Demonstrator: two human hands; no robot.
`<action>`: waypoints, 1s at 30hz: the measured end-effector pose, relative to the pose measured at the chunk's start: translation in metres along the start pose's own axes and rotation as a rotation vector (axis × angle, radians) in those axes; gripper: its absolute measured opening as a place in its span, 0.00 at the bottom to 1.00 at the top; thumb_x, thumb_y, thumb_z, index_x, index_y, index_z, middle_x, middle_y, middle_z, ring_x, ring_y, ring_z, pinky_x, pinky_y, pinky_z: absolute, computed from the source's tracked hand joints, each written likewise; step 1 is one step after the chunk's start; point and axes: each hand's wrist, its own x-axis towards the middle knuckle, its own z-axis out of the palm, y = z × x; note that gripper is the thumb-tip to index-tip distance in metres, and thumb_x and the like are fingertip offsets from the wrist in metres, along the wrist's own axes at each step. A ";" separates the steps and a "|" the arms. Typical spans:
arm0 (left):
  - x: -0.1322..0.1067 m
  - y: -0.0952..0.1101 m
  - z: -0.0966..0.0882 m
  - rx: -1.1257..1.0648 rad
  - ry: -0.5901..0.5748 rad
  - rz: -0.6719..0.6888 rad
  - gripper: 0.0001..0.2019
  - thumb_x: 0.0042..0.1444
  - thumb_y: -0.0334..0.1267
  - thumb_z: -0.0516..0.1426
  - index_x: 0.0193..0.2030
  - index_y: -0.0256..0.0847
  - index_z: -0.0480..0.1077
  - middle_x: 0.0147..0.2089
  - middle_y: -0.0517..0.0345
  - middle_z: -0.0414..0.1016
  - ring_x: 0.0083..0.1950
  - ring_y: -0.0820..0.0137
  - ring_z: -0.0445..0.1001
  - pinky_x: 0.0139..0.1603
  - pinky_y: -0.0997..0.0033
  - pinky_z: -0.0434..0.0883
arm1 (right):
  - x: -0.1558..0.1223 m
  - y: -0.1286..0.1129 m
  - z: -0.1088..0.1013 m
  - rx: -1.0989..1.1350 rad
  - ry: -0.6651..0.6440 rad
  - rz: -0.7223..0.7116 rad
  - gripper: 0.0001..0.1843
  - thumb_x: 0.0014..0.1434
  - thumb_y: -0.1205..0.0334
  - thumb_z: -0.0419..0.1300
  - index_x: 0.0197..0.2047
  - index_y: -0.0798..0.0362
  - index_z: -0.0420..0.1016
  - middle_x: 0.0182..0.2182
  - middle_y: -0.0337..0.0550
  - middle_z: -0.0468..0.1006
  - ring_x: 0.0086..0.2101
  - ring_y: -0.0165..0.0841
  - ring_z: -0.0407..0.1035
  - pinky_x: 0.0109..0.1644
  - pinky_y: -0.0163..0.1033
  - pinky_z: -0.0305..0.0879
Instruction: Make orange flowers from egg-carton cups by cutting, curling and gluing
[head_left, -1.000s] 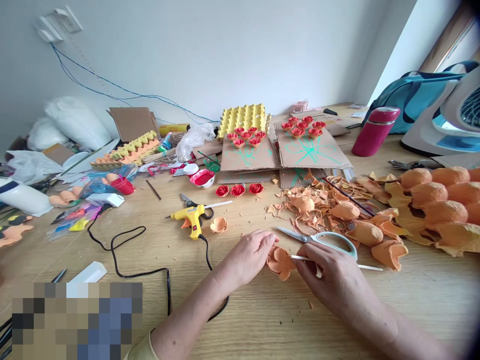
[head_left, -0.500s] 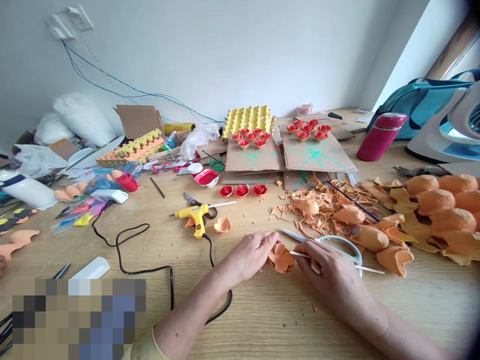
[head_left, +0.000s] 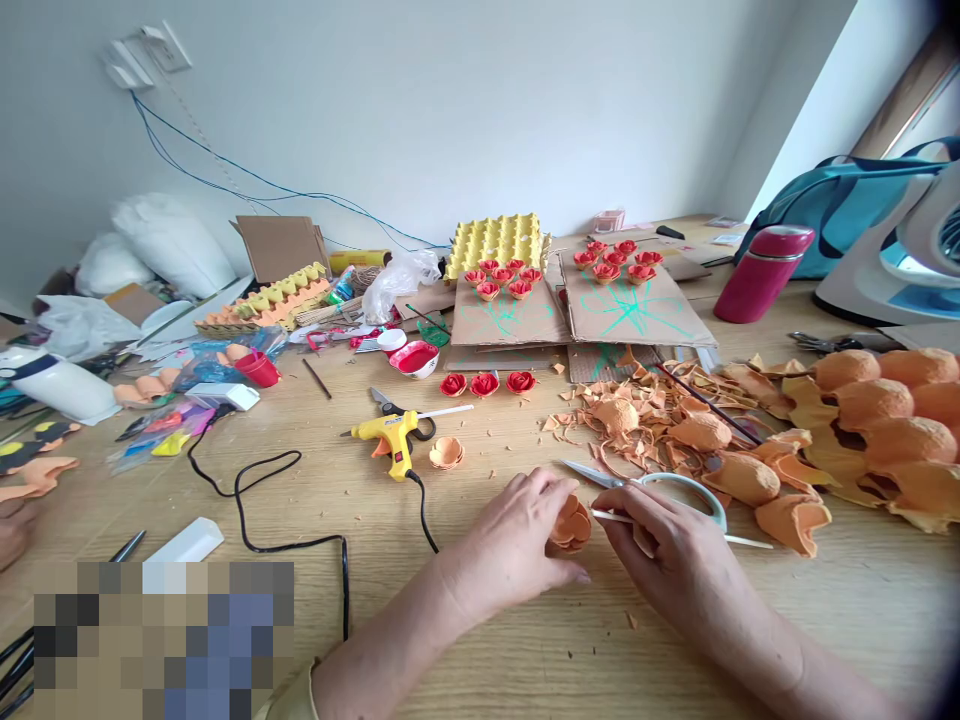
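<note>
My left hand [head_left: 517, 535] curls around a small orange paper flower [head_left: 571, 522] cut from egg carton and holds it just above the wooden table [head_left: 525, 650]. My right hand [head_left: 667, 560] pinches a thin white stick [head_left: 679, 528] whose tip touches the flower's petals. White-handled scissors [head_left: 660, 485] lie on the table just behind my right hand. Another finished orange flower [head_left: 446, 452] rests beside the yellow glue gun [head_left: 390, 435].
Orange carton scraps [head_left: 660, 420] and cut cups [head_left: 870, 410] spread to the right. Three red flowers [head_left: 484, 383], a red paint bowl [head_left: 414, 358] and cardboard panels with red flowers [head_left: 600, 290] lie behind. The glue gun's black cord [head_left: 285, 520] loops on the left. A red flask [head_left: 765, 272] stands at far right.
The flower's flat petals have been folded up into a cupped shape. My left hand has closed round it and shifted slightly toward me; the right hand keeps the stick against it.
</note>
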 end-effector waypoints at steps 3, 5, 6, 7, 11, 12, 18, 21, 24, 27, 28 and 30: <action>0.001 0.002 0.006 0.041 0.019 0.016 0.22 0.56 0.31 0.65 0.57 0.41 0.70 0.57 0.45 0.72 0.59 0.52 0.72 0.60 0.50 0.71 | -0.001 0.002 -0.001 0.001 -0.021 0.006 0.08 0.69 0.67 0.53 0.39 0.51 0.72 0.29 0.39 0.78 0.27 0.31 0.73 0.31 0.35 0.65; 0.003 0.001 0.008 0.044 0.032 0.020 0.20 0.56 0.29 0.64 0.55 0.39 0.70 0.55 0.46 0.73 0.57 0.53 0.73 0.59 0.51 0.72 | -0.001 0.003 -0.001 0.002 -0.025 0.002 0.08 0.68 0.68 0.53 0.39 0.51 0.72 0.29 0.39 0.78 0.27 0.32 0.73 0.31 0.35 0.65; 0.003 0.000 0.008 0.036 0.046 0.022 0.20 0.56 0.29 0.64 0.56 0.40 0.69 0.55 0.46 0.73 0.57 0.54 0.73 0.58 0.52 0.72 | -0.001 0.004 -0.001 0.005 -0.027 -0.003 0.07 0.68 0.68 0.54 0.39 0.51 0.72 0.29 0.39 0.78 0.27 0.32 0.72 0.31 0.35 0.65; 0.005 -0.001 0.008 0.027 0.069 0.021 0.21 0.56 0.28 0.64 0.56 0.41 0.69 0.55 0.47 0.73 0.57 0.55 0.74 0.58 0.53 0.72 | -0.001 0.004 -0.002 0.008 -0.025 -0.008 0.07 0.68 0.68 0.54 0.39 0.51 0.72 0.29 0.39 0.77 0.27 0.32 0.72 0.31 0.35 0.65; 0.012 -0.012 0.007 0.028 0.251 -0.016 0.26 0.55 0.28 0.66 0.59 0.45 0.66 0.56 0.50 0.75 0.59 0.56 0.73 0.60 0.53 0.72 | -0.003 0.007 -0.001 0.001 -0.013 -0.024 0.06 0.70 0.66 0.53 0.41 0.51 0.70 0.30 0.39 0.77 0.27 0.32 0.72 0.32 0.37 0.64; 0.014 -0.017 0.007 0.043 0.315 -0.023 0.27 0.55 0.28 0.66 0.60 0.45 0.65 0.58 0.49 0.75 0.60 0.56 0.73 0.61 0.52 0.71 | -0.004 0.007 0.000 -0.007 -0.015 -0.023 0.06 0.71 0.65 0.53 0.41 0.51 0.70 0.30 0.40 0.77 0.28 0.33 0.72 0.33 0.38 0.65; 0.020 -0.040 0.007 0.202 0.396 -0.067 0.25 0.57 0.31 0.66 0.60 0.43 0.66 0.58 0.47 0.76 0.61 0.53 0.71 0.61 0.48 0.70 | -0.004 0.008 0.003 -0.068 -0.055 -0.037 0.09 0.73 0.59 0.51 0.46 0.51 0.70 0.37 0.47 0.78 0.36 0.40 0.76 0.40 0.44 0.71; 0.019 -0.042 0.009 0.214 0.386 -0.083 0.27 0.57 0.32 0.67 0.62 0.42 0.66 0.58 0.46 0.75 0.61 0.52 0.71 0.62 0.47 0.70 | -0.002 0.006 0.002 -0.090 -0.069 -0.067 0.12 0.74 0.60 0.47 0.44 0.51 0.71 0.38 0.48 0.78 0.36 0.41 0.76 0.40 0.45 0.72; 0.019 -0.036 0.005 0.216 0.366 -0.093 0.32 0.53 0.36 0.70 0.63 0.42 0.65 0.59 0.47 0.75 0.60 0.52 0.72 0.61 0.47 0.70 | 0.000 0.006 0.001 -0.100 -0.093 -0.103 0.14 0.74 0.63 0.46 0.41 0.52 0.71 0.35 0.47 0.77 0.34 0.39 0.75 0.38 0.44 0.72; 0.016 -0.032 -0.012 0.198 0.359 -0.075 0.30 0.52 0.39 0.71 0.60 0.42 0.67 0.59 0.47 0.74 0.60 0.54 0.73 0.61 0.51 0.71 | 0.002 0.008 -0.001 -0.101 -0.124 -0.130 0.15 0.74 0.64 0.46 0.39 0.52 0.72 0.32 0.45 0.75 0.31 0.38 0.74 0.35 0.42 0.71; 0.015 -0.033 -0.021 0.199 0.366 -0.070 0.25 0.55 0.39 0.68 0.58 0.43 0.69 0.58 0.48 0.75 0.60 0.55 0.73 0.62 0.53 0.71 | 0.002 0.009 -0.001 -0.101 -0.138 -0.128 0.16 0.74 0.64 0.46 0.39 0.52 0.72 0.32 0.45 0.75 0.31 0.37 0.74 0.35 0.42 0.70; 0.011 -0.037 -0.042 0.243 0.438 -0.108 0.18 0.60 0.37 0.64 0.56 0.43 0.70 0.58 0.49 0.75 0.62 0.58 0.73 0.63 0.56 0.69 | 0.001 0.013 -0.001 -0.105 -0.165 -0.108 0.16 0.75 0.63 0.45 0.39 0.51 0.73 0.33 0.45 0.76 0.32 0.37 0.75 0.36 0.42 0.70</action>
